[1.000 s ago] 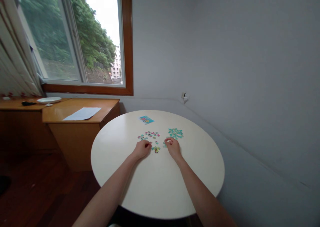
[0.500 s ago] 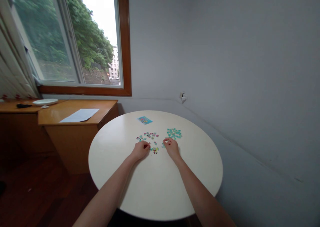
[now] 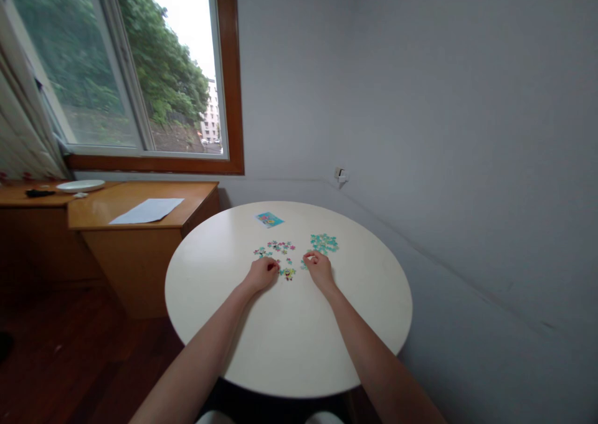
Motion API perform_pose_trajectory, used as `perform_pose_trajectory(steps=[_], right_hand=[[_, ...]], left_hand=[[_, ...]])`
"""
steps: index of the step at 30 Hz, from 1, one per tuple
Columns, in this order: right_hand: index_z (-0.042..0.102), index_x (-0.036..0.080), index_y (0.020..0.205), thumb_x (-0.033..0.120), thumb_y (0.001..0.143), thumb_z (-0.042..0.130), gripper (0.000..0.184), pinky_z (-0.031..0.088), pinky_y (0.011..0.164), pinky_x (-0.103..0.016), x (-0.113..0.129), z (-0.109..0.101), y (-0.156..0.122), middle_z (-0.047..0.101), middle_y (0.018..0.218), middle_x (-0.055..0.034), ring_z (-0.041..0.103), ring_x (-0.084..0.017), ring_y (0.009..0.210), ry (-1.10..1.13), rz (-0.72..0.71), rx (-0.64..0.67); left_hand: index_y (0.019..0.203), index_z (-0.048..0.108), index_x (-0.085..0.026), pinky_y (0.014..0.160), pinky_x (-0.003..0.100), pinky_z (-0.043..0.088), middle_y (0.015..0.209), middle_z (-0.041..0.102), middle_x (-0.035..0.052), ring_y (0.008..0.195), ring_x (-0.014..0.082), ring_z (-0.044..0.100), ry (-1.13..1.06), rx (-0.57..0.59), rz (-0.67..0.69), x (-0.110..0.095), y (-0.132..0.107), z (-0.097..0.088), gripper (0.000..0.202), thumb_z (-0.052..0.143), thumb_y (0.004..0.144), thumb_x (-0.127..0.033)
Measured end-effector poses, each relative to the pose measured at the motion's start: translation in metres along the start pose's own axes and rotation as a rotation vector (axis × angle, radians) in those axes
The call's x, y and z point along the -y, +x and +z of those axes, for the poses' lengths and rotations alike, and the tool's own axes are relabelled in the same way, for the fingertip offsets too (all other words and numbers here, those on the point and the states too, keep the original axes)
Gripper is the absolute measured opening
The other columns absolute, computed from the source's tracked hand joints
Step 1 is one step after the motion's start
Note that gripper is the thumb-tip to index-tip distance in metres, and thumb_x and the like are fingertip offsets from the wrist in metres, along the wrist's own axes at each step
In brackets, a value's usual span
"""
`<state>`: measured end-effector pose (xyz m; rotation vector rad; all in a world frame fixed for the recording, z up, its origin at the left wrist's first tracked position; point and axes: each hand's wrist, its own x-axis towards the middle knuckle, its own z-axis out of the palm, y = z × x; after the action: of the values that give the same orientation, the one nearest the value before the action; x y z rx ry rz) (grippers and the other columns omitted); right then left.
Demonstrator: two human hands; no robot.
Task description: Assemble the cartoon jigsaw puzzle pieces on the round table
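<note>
My left hand (image 3: 263, 274) rests on the round white table with its fingers curled together, just left of a small joined group of yellow puzzle pieces (image 3: 288, 274). Whatever its fingertips hold, if anything, is hidden. My right hand (image 3: 321, 271) makes a pinch beside a few teal pieces, and what lies in the pinch is too small to tell. Behind it spreads a pile of teal puzzle pieces (image 3: 324, 243). Pink and mixed-colour pieces (image 3: 280, 246) are scattered beyond my left hand. Farther back lies a blue picture card (image 3: 270, 219).
The round table (image 3: 289, 343) stands near the grey wall, which has a socket with a white plug (image 3: 342, 175). To the left, a wooden desk (image 3: 196, 206) bears a white paper sheet (image 3: 147, 210) and a white plate (image 3: 81, 186). A window is above it.
The view has tipped down slightly, so the table appears a little higher. Both hands keep nearly the same places by the puzzle pieces, fingers still closed.
</note>
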<state>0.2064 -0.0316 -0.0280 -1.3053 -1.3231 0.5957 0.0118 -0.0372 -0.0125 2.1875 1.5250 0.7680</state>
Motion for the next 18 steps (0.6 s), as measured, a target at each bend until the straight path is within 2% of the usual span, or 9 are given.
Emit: perform_pose_trajectory(steps=[18], right_hand=[[0.055, 0.020, 0.061, 0.038, 0.060, 0.054, 0.017, 0.020, 0.043, -0.023, 0.0050, -0.0009, -0.0025, 0.033, 0.036, 0.0096, 0.030, -0.009, 0.037, -0.009, -0.002, 0.010]], left_hand=[[0.082, 0.070, -0.016, 0.072, 0.023, 0.042, 0.085, 0.070, 0.0038, 0.078, 0.0154, 0.060, -0.010, 0.002, -0.001, -0.0004, -0.0010, -0.0001, 0.024, 0.047, 0.076, -0.017]])
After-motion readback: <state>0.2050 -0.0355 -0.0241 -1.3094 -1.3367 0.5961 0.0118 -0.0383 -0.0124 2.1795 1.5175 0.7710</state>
